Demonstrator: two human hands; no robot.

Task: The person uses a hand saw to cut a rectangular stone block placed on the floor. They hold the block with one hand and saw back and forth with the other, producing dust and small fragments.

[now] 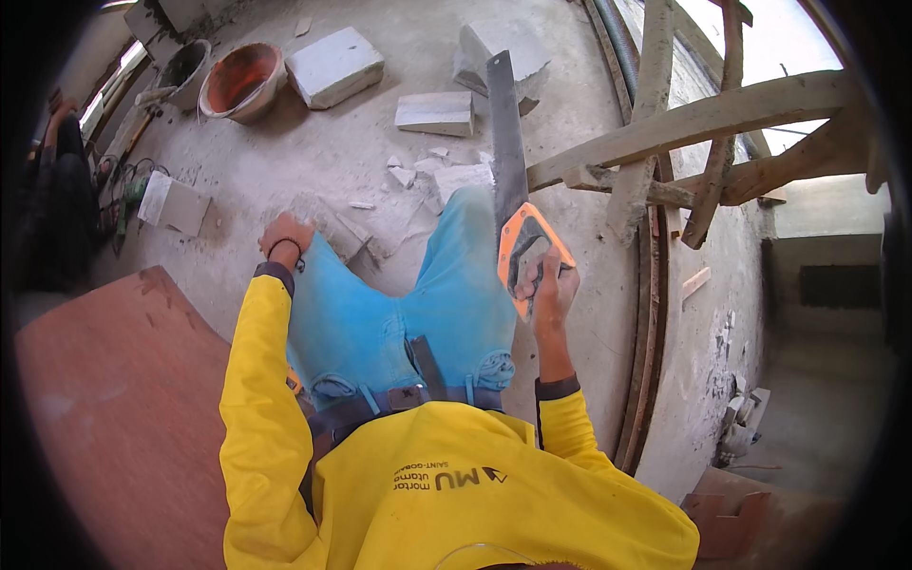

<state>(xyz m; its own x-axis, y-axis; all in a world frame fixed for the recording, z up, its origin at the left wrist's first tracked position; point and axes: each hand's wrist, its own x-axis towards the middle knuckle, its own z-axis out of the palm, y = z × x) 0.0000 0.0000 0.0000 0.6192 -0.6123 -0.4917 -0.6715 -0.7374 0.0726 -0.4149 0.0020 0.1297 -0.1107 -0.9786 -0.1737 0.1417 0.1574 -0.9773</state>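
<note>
My right hand is closed round the orange and black handle of a hand saw. Its dark, dusty blade points away from me, beside my right knee. My left hand rests over my left knee with nothing visible in it, its fingers lying on the trouser cloth. Just past that hand lies a pale lightweight block, partly hidden by my leg. Broken white block pieces and dust are scattered on the floor between and beyond my knees.
White blocks lie farther off, near an orange-lined bucket and a dark bucket. A small block sits at left by another person's dark-clothed legs. A reddish board is at my left. Wooden beams jut in from the right.
</note>
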